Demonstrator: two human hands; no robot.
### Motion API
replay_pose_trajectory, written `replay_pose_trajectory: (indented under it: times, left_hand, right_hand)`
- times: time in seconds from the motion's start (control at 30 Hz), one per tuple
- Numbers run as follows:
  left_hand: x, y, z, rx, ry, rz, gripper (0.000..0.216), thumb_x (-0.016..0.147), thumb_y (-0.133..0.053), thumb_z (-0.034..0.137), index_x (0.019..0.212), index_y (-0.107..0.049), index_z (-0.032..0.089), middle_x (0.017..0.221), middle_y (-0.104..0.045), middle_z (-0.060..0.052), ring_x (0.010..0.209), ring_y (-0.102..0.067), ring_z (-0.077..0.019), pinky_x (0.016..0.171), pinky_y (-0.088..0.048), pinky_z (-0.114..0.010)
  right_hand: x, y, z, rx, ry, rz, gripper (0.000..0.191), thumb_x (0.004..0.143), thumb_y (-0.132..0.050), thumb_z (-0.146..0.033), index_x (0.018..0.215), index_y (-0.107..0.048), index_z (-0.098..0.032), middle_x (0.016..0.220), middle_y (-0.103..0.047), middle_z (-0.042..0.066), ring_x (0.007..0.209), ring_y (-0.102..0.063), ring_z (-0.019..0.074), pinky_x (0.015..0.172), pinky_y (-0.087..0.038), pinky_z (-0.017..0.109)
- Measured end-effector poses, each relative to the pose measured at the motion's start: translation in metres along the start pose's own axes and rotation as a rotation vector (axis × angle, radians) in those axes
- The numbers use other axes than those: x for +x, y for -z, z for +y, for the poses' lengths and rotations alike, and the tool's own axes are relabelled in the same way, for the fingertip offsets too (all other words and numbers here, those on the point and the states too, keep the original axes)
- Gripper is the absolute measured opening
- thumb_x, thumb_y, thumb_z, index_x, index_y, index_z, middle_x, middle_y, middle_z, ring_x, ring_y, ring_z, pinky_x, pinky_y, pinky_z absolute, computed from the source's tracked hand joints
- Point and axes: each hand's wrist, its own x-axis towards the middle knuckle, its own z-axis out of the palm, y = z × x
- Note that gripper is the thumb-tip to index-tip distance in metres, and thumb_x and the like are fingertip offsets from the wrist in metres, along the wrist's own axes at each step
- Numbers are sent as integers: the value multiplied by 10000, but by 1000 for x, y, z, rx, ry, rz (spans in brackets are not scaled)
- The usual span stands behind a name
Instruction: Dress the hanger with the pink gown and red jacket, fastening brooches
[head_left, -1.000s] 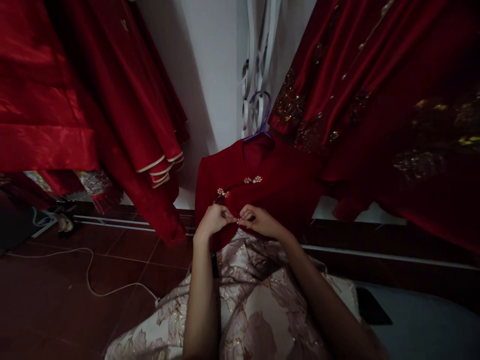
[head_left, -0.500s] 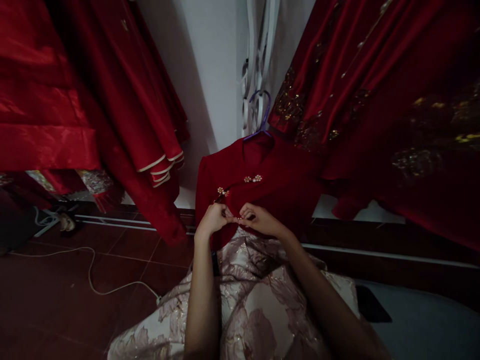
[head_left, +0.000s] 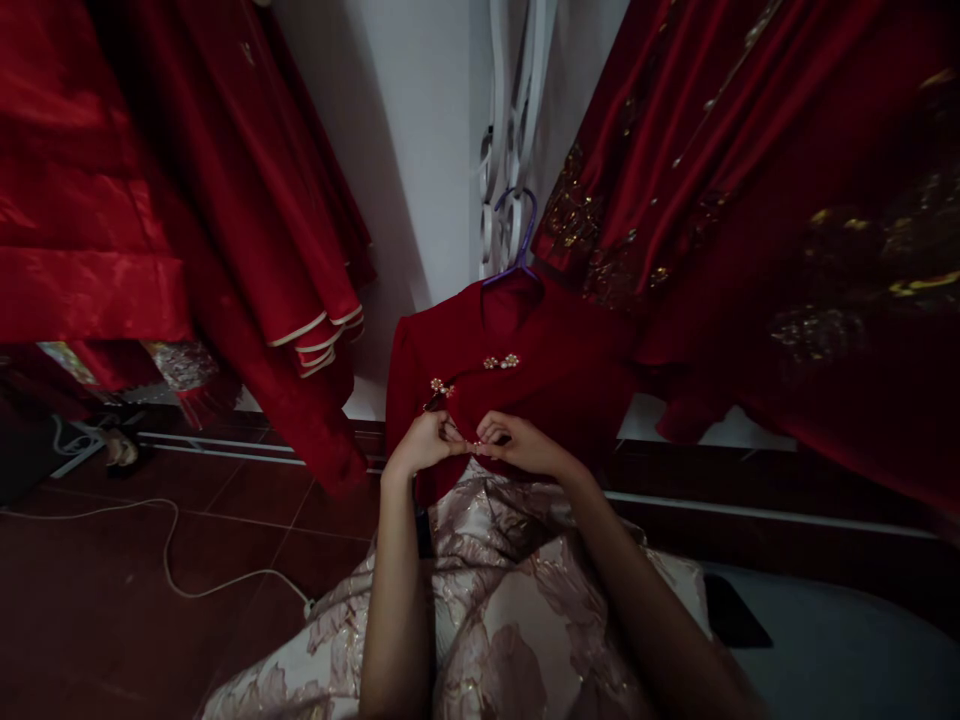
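Observation:
A dark red jacket (head_left: pixel 555 370) hangs on a purple hanger (head_left: pixel 517 245) in front of me. It has pearl-and-gold clasps: one (head_left: pixel 501 362) near the collar and another (head_left: pixel 441 387) lower left. My left hand (head_left: pixel 424 444) and my right hand (head_left: pixel 517 443) meet at the jacket's front edge. Both pinch a small pearl clasp (head_left: pixel 475 446) between their fingertips. A pale floral-patterned skirt (head_left: pixel 495 600) spreads out below my forearms.
Red satin gowns (head_left: pixel 150 200) hang at the left, and red embroidered gowns (head_left: pixel 750 200) at the right. A white wall (head_left: pixel 420 150) is behind. A white cable (head_left: pixel 165 570) runs over the dark red floor tiles. A black phone (head_left: pixel 735 610) lies on a grey surface at lower right.
The hands stay pinched at the same clasp; the view shifted slightly to the right and the fingers moved only a little.

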Motion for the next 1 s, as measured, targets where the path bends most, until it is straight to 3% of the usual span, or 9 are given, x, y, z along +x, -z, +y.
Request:
replay_pose_trajectory:
  times: [0.13,0.27,0.4,0.63,0.87,1.0]
  left_hand:
    - [3,-2,9,-268,-10,110,452,627,-705,447,897,-559,115,652,-575,22,586,-543,-70,599,-502,-212]
    - [12,-5,9,-573,38,300,459,714,-594,521,904,-582,103,790,-610,-40,646,-559,-73,655,-525,-237]
    - [20,-10,3,-613,78,407,464,716,-590,518,912,-596,98,885,-636,-84,675,-570,-68,691,-514,-222]
    - [27,-15,-1,-414,59,526,355,738,-586,450,849,-619,115,816,-666,-61,652,-588,-85,608,-490,-198]
    - [14,-12,14,257,98,602,404,721,-555,570,749,-624,173,684,-634,-22,624,-576,-120,625,-440,-237]
    - [18,-18,47,405,-199,582,321,820,-491,473,944,-616,205,903,-597,-47,824,-563,-142,751,-438,-256]
  right_hand:
    - [-9,10,-12,43,-34,-113,258,731,-633,-338,890,-537,-159,809,-607,32,775,-573,130,728,-487,289]
    - [-18,21,-24,104,-85,-266,286,725,-639,-358,905,-537,-160,831,-614,34,781,-578,135,684,-494,277]
    - [-21,25,-27,104,-93,-277,292,717,-649,-366,901,-549,-163,834,-622,33,784,-582,133,721,-486,284]
    - [-18,21,-23,104,-103,-295,289,700,-660,-360,883,-549,-165,829,-622,23,754,-584,127,708,-481,278]
    - [-27,30,-20,67,-187,-364,236,700,-644,-295,877,-565,-159,749,-628,8,667,-591,114,598,-461,231]
    - [-33,37,-17,7,-222,-385,232,687,-646,-278,876,-593,-155,726,-637,12,629,-580,106,558,-443,210]
